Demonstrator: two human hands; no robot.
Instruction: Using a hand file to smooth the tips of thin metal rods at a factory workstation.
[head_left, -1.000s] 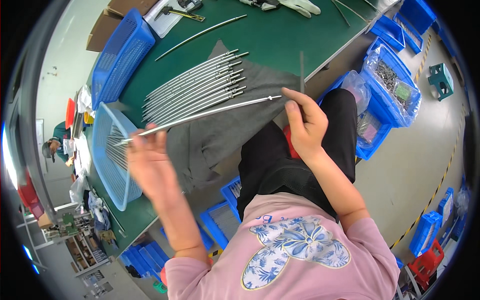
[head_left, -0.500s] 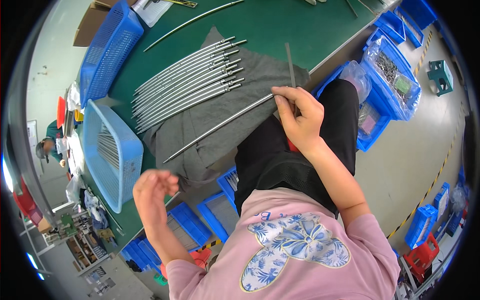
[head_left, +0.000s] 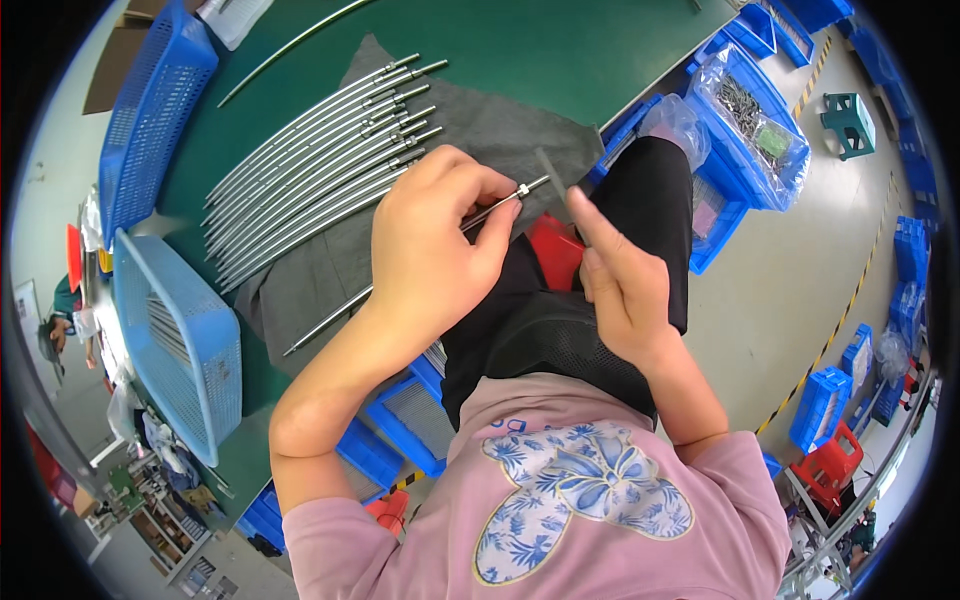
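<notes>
My left hand (head_left: pixel 430 240) is closed around a slim metal rod (head_left: pixel 328 322), near the end that carries a small collar. The rod slants across my lap, its pointed far end over the grey cloth (head_left: pixel 520 125); part of it is hidden behind my left hand and forearm. A thin flat grey strip (head_left: pixel 552 176), perhaps a file, is gripped in my right hand (head_left: pixel 628 300), index finger stretched along it. The strip crosses close to the rod's tip; whether they touch I cannot tell. Several similar rods (head_left: pixel 310 233) lie side by side on the cloth.
The cloth covers part of a green table (head_left: pixel 480 50). At the left stand two blue baskets, the nearer light blue basket (head_left: pixel 228 370) holding rods. Blue bins with bagged metal parts (head_left: pixel 745 105) are at the right. A green stool (head_left: pixel 850 128) stands on the floor.
My left hand has come over from the left and taken hold of the rod near its collared end. My right hand has let go of the rod, keeping the strip.
</notes>
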